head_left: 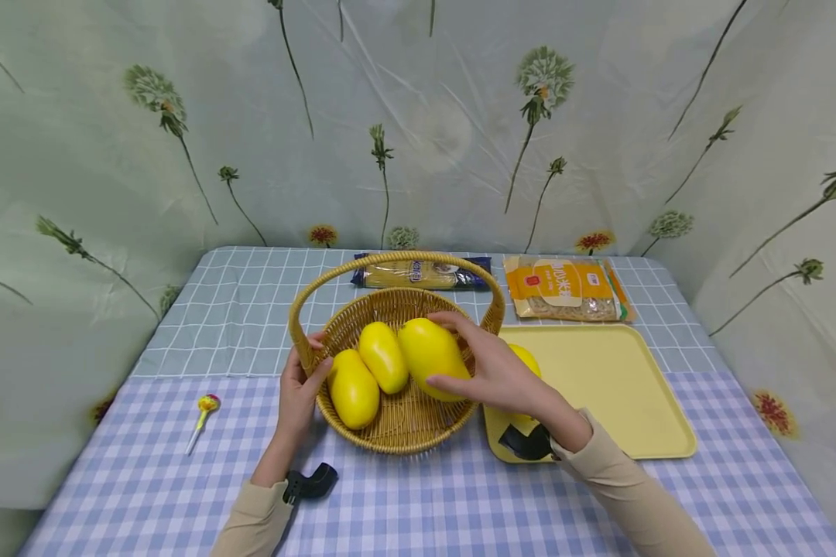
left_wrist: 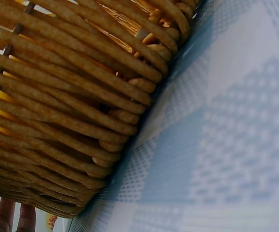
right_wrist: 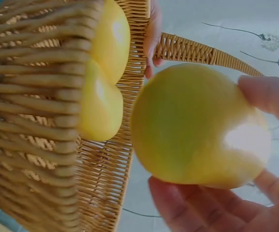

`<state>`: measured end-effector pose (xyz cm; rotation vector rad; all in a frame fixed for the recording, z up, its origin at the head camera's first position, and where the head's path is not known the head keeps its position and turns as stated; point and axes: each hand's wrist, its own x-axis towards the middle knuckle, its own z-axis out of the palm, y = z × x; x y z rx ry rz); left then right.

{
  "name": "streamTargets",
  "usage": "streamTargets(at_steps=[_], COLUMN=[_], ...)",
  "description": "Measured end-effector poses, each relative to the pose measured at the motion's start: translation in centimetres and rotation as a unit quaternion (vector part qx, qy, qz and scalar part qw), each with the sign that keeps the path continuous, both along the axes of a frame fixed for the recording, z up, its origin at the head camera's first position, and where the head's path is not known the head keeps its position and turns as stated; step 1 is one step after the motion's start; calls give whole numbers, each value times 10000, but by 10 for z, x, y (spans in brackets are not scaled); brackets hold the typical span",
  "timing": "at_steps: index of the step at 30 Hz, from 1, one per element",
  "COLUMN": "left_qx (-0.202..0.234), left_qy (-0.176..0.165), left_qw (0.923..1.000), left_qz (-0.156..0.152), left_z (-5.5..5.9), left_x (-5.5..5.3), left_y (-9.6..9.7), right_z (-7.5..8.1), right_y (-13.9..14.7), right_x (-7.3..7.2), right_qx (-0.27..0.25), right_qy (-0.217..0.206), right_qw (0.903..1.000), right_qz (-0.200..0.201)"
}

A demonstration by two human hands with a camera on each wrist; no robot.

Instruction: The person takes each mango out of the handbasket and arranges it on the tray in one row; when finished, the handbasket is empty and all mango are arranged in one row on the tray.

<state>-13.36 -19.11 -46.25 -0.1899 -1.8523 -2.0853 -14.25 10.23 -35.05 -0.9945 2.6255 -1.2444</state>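
Left hand (head_left: 299, 393) clamped on wicker basket (head_left: 404, 448) at left rim; right hand (head_left: 495, 370) clamped on mango (head_left: 430, 356) over basket's right half, between surface's (head_left: 418, 514) side edges. Step: apparently mango transfer, inward or outward unclear; next calls for steady basket, sure grip. Mango plump, smooth, glossy yellow.

Handle (head_left: 390, 257) arching over basket (head_left: 406, 422), yellow fruits (head_left: 354, 391) crowding left, room by near rim (head_left: 406, 448)

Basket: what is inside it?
Two yellow mangoes lie in the basket. The right hand holds a third mango over it, hiding part of the inside; whatever lies behind that cannot be seen.
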Motion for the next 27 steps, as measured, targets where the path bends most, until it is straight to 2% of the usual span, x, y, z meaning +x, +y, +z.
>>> streamTargets(at_steps=[8,15,27], left_qx=[1,14,-66], left_qy=[-34,-49,-38], left_qw=[10000,10000,10000], left_qz=[9,1,14], left_z=[2,0,-1], left_x=[1,0,0], left_y=[1,0,0], right_z=[-12,-17,-29], right_y=[16,35,72], right_x=[16,27,29], right_qx=[-776,-1293,-1993], right_qy=[542,984,1011], right_qw=[9955,9842,9654], right_qz=[-89,-701,-1346])
